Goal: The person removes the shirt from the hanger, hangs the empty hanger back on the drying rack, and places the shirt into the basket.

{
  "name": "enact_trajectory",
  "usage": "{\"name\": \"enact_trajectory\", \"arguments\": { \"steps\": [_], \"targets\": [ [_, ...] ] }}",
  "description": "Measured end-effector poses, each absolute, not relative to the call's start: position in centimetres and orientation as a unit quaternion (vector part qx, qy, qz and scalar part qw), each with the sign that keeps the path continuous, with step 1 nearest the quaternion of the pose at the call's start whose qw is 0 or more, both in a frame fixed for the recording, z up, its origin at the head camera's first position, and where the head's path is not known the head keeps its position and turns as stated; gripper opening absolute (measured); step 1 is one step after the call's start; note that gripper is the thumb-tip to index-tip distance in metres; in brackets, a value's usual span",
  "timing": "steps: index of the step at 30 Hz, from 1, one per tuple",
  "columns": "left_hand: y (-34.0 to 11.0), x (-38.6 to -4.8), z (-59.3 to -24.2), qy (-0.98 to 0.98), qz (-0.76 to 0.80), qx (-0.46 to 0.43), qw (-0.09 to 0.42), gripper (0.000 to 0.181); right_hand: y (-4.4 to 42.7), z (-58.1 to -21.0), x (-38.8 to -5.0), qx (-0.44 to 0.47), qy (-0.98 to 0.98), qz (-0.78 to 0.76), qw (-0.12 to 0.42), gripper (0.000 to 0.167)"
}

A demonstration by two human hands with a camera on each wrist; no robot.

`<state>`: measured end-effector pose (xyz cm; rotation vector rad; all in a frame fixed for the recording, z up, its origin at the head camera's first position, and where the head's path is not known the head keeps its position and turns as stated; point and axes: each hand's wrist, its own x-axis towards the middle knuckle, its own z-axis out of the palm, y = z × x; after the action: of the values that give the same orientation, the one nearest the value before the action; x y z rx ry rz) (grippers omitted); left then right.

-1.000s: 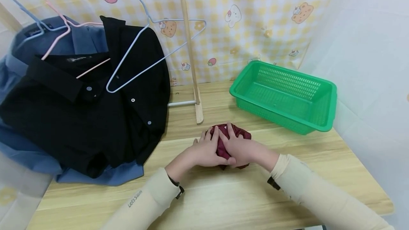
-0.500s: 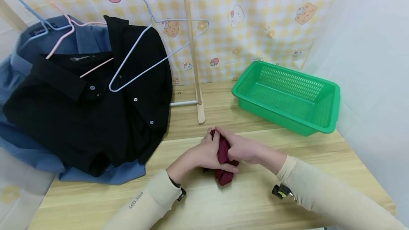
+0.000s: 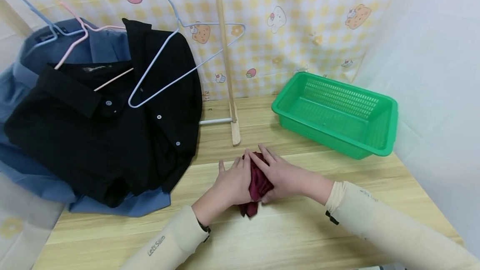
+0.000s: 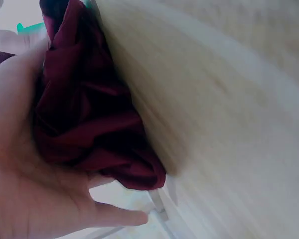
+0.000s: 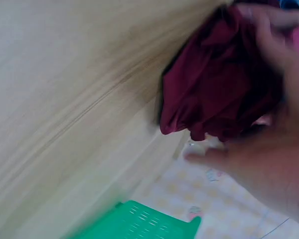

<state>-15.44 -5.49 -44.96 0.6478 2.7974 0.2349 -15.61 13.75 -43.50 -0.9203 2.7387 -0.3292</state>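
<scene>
Left hand [image 3: 233, 183] and right hand [image 3: 286, 177] extending their fingers, pressing a crumpled maroon cloth [image 3: 258, 181] between them, cloth resting on the bench [image 3: 288, 236], front-left of the green basket [image 3: 318, 133]

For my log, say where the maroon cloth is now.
In the head view, the maroon cloth is on the table below centre, between the left hand and right hand, with the green basket farther right.

Bare left hand [image 3: 235, 182], long cream fabric left sleeve [image 3: 176, 243] with dark lettering [image 3: 156, 245], small black left wrist piece [image 3: 206, 233]. Bare right hand [image 3: 288, 176], matching cream fabric right sleeve [image 3: 393, 222], small black right wrist piece [image 3: 332, 218].
</scene>
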Motion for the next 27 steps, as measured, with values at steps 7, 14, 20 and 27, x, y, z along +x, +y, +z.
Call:
{"name": "enact_trajectory", "arguments": {
  "steps": [7,14,20,27],
  "targets": [
    [-6.2,-15.5,-44.9,0.958,0.015,0.245,0.151,0.149,12.8,-44.5,-16.0,-0.325,0.932,-0.054,0.153,0.145],
    [-6.9,-15.4,-44.8,0.949,0.008,0.265,0.173,0.151,12.1,-44.6,-15.5,-0.315,0.935,0.014,0.160,0.143],
    [-7.0,-14.9,-44.6,0.948,0.002,0.264,0.178,0.156,11.8,-45.1,-14.5,-0.317,0.938,0.065,0.122,0.122],
    [-7.2,-14.4,-45.2,0.948,-0.025,0.286,0.135,0.137,12.1,-45.8,-13.5,-0.324,0.940,0.070,0.081,0.084]
  ]
}}
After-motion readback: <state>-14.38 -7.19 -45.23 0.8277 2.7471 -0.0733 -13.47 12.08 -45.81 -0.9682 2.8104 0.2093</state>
